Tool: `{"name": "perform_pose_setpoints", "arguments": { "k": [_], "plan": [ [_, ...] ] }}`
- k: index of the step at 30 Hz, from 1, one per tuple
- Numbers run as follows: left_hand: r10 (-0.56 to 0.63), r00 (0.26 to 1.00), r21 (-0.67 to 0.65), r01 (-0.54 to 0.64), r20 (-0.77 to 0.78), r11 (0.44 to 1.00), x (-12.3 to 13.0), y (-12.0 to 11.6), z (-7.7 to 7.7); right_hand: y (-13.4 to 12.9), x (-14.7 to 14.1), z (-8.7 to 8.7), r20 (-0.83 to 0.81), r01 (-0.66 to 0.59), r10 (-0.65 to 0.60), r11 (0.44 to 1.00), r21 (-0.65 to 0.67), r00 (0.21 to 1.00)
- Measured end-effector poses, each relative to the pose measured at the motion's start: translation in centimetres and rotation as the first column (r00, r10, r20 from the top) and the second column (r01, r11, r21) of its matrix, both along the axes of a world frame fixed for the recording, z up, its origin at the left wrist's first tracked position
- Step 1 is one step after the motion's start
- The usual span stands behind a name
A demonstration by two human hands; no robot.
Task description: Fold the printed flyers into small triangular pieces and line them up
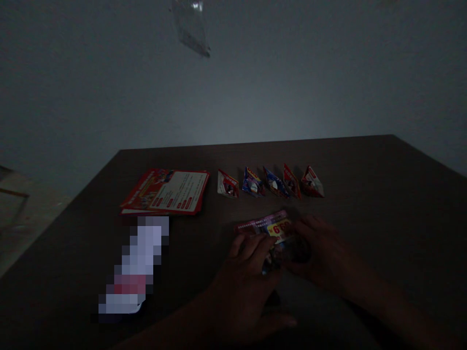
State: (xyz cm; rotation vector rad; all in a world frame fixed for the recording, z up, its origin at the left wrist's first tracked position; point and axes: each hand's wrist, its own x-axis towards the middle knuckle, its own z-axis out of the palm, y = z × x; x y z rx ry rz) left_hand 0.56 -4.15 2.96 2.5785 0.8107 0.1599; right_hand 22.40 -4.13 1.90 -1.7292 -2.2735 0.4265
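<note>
Rested left hand [246,270], outstretched, on glossy leaflet [278,236] atop dark table [357,189]; touched its right side with right hand [326,243], but could not tell its grip. Angled far edge rightward and away; could not tell long axis beneath hands. Noted five creased, pointed papers [276,183] beyond.

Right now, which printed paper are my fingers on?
The pink-edged paper with the yellow patch; the flyer stack and five folded papers sit untouched.
</note>
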Motion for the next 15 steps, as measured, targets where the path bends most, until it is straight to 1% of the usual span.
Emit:
{"name": "perform_pose_setpoints", "arguments": {
  "k": [3,11,15],
  "plan": [
    [0.005,1.000,0.000,-0.005,-0.005,1.000,0.21,-0.05,0.15,0.15,-0.05,0.07,-0.006,0.014,-0.014,1.000,0.016,1.000],
    [0.038,0.999,-0.057,-0.038,-0.010,0.998,0.25,-0.27,0.23,0.37,-0.44,-0.22,-0.054,0.053,-0.051,0.997,0.047,0.997],
    [0.022,1.000,-0.057,-0.021,0.020,0.998,0.28,-0.24,0.30,0.38,-0.59,-0.69,-0.089,0.071,-0.066,0.996,0.054,0.994]
  ]
}}
